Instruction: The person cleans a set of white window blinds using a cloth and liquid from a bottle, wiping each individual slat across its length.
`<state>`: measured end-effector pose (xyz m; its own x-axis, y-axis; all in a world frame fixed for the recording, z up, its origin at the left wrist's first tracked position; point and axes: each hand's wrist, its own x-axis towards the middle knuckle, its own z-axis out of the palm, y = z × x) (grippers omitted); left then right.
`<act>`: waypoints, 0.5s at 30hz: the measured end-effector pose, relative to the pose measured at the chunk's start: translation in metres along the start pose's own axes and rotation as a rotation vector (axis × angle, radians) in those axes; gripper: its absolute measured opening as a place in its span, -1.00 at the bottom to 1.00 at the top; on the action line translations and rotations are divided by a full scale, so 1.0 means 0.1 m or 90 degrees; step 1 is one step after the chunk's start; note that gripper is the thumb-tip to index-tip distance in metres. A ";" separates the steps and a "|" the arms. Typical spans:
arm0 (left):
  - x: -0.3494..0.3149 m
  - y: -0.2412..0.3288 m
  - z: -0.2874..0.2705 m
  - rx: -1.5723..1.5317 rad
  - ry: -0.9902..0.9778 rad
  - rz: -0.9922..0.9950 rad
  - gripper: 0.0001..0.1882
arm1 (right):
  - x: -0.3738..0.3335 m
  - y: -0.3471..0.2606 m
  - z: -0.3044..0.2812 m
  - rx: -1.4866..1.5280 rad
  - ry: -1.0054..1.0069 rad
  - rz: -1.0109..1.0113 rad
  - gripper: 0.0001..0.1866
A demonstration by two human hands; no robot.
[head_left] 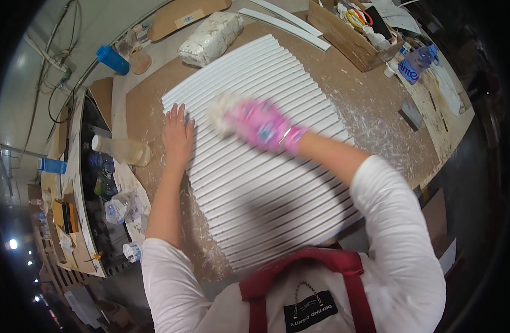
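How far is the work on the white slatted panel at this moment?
The slatted panel already looks evenly white. In hand: the gloved right hand presses a whitish pad onto the upper slats, blurred, while the bare left hand lies flat at the panel's edge. How much remains cannot be told.

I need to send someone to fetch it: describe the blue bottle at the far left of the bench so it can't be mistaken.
Start from the white slatted panel on the brown workbench. Beyond the panel's far left corner, past the whitish plastic-wrapped bag, the blue bottle lies tilted near the bench's edge. It is solid bright blue, unlike the clear, blue-labelled bottle at the far right.
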<state>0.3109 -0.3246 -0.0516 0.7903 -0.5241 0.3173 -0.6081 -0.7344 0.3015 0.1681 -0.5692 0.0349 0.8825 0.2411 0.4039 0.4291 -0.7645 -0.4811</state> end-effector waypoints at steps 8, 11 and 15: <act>0.24 0.01 0.37 0.039 -0.052 -0.006 -0.44 | -1.23 2.42 -0.87 -0.140 0.028 0.505 -0.65; 0.15 -0.16 0.37 0.068 -0.042 -0.039 -0.45 | -0.29 1.58 -0.69 -0.150 0.169 0.302 -0.63; 0.16 -0.11 0.30 0.080 -0.064 -0.069 -0.44 | 0.36 0.67 0.53 -0.237 -0.006 -0.086 -0.65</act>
<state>0.3328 -0.3380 -0.0767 0.8578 -0.4751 0.1960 -0.5101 -0.8334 0.2125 0.2389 -0.5801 -0.0240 0.8252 0.3584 0.4365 0.4435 -0.8897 -0.1080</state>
